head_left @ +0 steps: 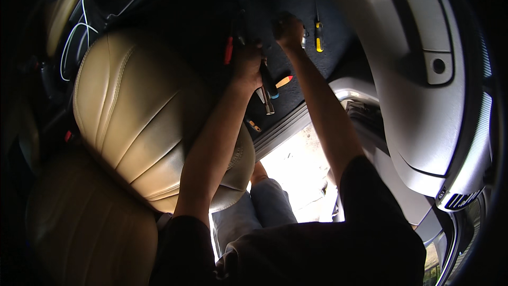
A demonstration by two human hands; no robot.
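My left hand (248, 67) is curled closed low over the dark floor mat (330, 63), its fingers mostly in shadow. From beside its palm a black handle with a blue end (269, 82) sticks out, and below that a metal tool with a tubular socket end (269, 108). A red handle (228, 51) shows just left of the hand. Farther forward, my right hand (289, 30) is closed too, with a bit of shiny metal (304, 37) at its side; what it grips is too dark to name. Right of it lies a yellow-and-black screwdriver (319, 37).
An orange handle with a red tip (285, 81) lies between my forearms, and a small orange-and-black tool (254, 125) by the door sill (283, 127). A tan car seat (143, 111) fills the left. The grey door panel (413, 85) stands right. A white cable (84, 24) hangs far left.
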